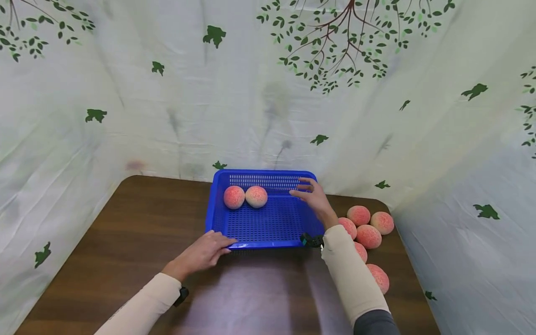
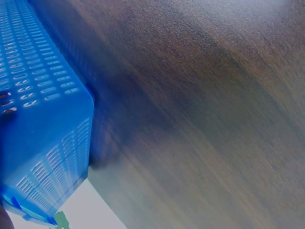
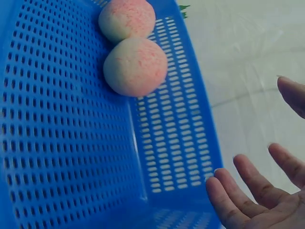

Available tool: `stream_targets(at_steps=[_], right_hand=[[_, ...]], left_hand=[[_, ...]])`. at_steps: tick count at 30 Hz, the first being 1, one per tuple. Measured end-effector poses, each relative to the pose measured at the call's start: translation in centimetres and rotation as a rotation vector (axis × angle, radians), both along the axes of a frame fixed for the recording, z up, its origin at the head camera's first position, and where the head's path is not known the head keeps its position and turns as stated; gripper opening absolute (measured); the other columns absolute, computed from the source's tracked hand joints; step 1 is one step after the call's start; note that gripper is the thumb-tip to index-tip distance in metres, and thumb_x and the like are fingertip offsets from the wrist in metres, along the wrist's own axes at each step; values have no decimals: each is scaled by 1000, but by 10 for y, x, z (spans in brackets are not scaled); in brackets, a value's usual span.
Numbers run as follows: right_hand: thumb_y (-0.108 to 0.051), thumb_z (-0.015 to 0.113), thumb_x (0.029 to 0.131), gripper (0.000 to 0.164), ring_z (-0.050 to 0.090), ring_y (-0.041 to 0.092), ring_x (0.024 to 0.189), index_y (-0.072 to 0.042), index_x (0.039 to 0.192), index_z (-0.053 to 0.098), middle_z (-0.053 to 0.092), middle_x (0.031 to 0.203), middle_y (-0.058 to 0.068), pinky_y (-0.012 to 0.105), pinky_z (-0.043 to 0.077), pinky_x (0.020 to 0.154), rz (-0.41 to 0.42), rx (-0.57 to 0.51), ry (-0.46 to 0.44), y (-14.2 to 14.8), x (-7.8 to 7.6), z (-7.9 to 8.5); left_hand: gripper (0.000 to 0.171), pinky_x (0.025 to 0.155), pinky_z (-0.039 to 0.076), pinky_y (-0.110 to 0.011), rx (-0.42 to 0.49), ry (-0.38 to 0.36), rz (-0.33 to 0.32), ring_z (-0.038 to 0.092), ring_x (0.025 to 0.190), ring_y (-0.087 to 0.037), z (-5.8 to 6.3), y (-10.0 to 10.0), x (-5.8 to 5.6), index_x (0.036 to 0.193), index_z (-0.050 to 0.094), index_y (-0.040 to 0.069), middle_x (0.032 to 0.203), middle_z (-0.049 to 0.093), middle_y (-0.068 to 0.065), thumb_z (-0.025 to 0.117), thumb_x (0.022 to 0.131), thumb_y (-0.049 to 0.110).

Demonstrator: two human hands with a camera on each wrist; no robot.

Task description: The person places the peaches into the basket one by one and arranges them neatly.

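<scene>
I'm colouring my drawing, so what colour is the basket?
The basket is bright blue; the head view shows it best.

Place: a table screened off with cloth; whether in a home, a studio or a lab cannot be told.
Cloth backdrop (image 1: 243, 116): pale, wrinkled sheeting, beyond the fingers (image 1: 302, 193) of the right hand (image 1: 319, 202) and well out to either side of them.
Print: green leaves (image 1: 214, 36) and dark branches (image 1: 349, 14), above and beyond the same fingers.
Tabletop (image 1: 125, 232): dark wood grain, rounded far corners, below the fingers of the left hand (image 1: 205, 251).
Wrist gear: black devices (image 1: 181, 296) behind the fingers of each hand.
</scene>
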State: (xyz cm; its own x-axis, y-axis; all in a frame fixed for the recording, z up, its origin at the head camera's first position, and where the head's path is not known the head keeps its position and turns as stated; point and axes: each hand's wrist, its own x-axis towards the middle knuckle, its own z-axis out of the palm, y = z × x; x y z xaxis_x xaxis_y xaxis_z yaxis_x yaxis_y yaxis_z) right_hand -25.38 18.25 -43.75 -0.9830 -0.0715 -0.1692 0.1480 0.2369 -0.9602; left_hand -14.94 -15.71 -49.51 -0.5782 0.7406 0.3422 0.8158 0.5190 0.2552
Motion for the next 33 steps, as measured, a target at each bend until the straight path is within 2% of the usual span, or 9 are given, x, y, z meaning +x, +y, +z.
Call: stream_targets(at_steps=[4,8,14,19,22,24,29,33], right_hand=[[-22,71,88,65,43,37,128,-8,143,38,43,141,22,54,32,105,26,36,28,14,12,7],[-22,70,89,62,43,37,129,-9,142,40,45,140,21,56,32,105,30,67,46,29,23,9],[-26,73,87,67,46,38,127,-7,143,40,46,141,20,56,36,102,20,90,53,55,40,8],[-23,72,88,64,47,39,127,-6,142,41,47,140,22,58,37,100,31,84,79,78,56,6],[-22,72,88,61,47,39,126,-6,140,42,49,137,22,53,42,97,35,85,106,92,65,5],[-20,71,89,59,47,40,125,-5,139,44,50,135,22,44,46,95,39,80,130,102,71,4],[-15,68,91,51,50,36,122,-1,136,45,52,131,21,24,47,89,50,119,191,124,86,0],[-11,67,91,51,54,26,117,4,135,44,56,126,13,18,47,86,42,135,223,142,99,-5]], left_hand=[[26,74,43,-33,-11,-10,4,61,82,-18,0,0,0,113,68,0,96,71,-6,67,88,9],[25,72,43,-33,11,24,-6,60,79,-17,0,0,1,111,68,0,94,71,-6,68,88,8],[26,71,43,-32,43,51,-30,59,78,-17,-1,-2,0,109,68,-1,92,71,-7,58,97,20],[25,72,43,-34,21,11,-7,60,79,-18,-1,-2,1,110,68,0,93,71,-7,67,89,13],[27,73,44,-34,-8,-18,10,60,80,-18,-1,-1,1,113,68,0,96,71,-6,68,87,11],[27,74,44,-34,-19,-25,13,60,81,-18,-1,-1,0,113,68,0,96,71,-6,67,88,10],[27,72,43,-33,-6,3,3,59,79,-17,0,0,0,112,68,0,94,71,-6,69,87,9],[27,72,43,-33,4,16,-5,59,79,-17,1,0,-1,111,68,0,94,71,-6,69,86,8]])
